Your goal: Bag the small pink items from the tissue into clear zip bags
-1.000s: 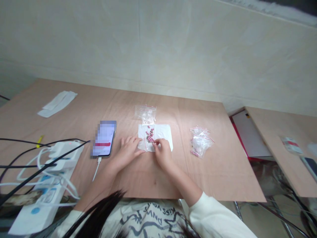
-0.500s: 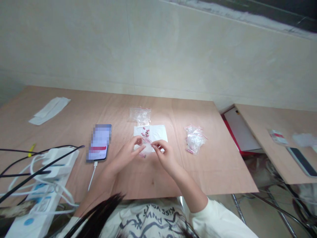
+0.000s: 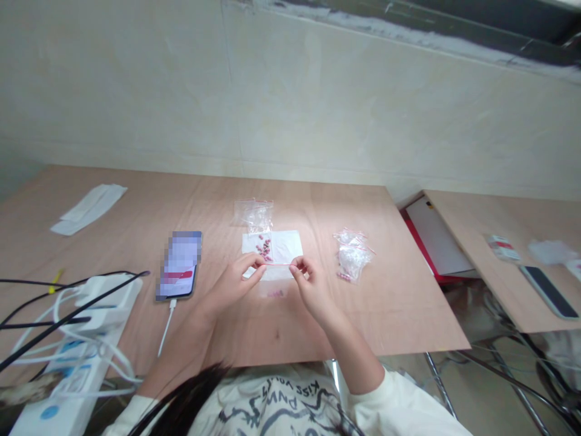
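Note:
A small clear zip bag [image 3: 275, 283] with a red top edge hangs between my two hands, several pink bits at its bottom. My left hand [image 3: 240, 275] pinches the left end of the red edge. The right end is pinched by my right hand [image 3: 309, 280]. Behind them a white sheet [image 3: 287, 243] lies on the table, with several small dark pink pieces [image 3: 264, 247] on its left part. Empty-looking clear bags [image 3: 255, 213] lie just beyond the sheet. To the right sits a pile of clear bags [image 3: 353, 257], some pink pieces showing in it.
A phone [image 3: 180, 265] with a white cable lies left of my hands. Further left are a power strip [image 3: 102, 315] with plugs and cables, and white folded strips [image 3: 89, 209]. On a second table [image 3: 481, 212] at the right lie another phone [image 3: 548, 292] and small packets.
My hands have moved apart along the bag's top edge, which is now stretched straight between them. The bag hangs flatter, and the view has shifted slightly.

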`<state>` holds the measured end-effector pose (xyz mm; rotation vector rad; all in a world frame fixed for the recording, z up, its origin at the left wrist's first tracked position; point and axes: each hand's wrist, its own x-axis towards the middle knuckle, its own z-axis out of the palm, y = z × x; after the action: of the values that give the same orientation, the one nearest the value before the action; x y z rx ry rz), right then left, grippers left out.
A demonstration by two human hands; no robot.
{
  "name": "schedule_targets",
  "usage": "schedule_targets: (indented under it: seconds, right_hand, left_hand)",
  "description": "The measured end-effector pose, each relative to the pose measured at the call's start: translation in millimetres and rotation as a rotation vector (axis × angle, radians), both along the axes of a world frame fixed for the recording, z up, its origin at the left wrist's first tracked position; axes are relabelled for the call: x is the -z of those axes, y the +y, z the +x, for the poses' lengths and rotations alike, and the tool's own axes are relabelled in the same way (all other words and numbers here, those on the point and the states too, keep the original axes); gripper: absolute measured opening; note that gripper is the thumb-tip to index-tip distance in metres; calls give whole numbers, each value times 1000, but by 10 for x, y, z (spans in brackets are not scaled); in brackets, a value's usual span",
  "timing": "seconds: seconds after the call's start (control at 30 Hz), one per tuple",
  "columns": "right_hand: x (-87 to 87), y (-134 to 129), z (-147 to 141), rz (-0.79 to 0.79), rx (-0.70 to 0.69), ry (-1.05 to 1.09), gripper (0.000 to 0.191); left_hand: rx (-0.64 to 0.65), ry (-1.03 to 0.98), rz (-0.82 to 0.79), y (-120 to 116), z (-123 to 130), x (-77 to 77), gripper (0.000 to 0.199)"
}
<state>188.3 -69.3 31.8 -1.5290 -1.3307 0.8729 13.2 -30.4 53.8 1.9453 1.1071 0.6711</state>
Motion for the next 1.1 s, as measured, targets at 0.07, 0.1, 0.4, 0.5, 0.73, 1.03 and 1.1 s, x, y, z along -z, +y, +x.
schedule_targets:
  seconds: [0.07,0.1,0.4,0.5,0.73,1.03,1.1]
  right_hand:
    - [-9,-4,-17,0,-60,47,12]
    - [-13,-3,-27,1,-86,74,12]
    - [-112,-4,-120,-30,-99,124,13]
    - [-110,-1,-158,-100,-142,249,12]
    - [-70,48,-144,-149,-61,315,15]
    - [-49,76,36,-203,-73,675,25]
    - [-46,75,13,-208,-81,659,24]
  left_hand:
    - [-19,-13,-4,-9,1,-8,14]
    - [-16,-18,-15,-14,0,-16,15]
    - [62,-43,-122,-20,-9,-34,18]
    - [51,-58,-97,-29,-13,-15,19]
    - [85,-60,-154,-55,28,-45,21]
    - [41,-70,-201,49,-24,-18,19]
    - [19,-71,-204,54,-20,-29,19]
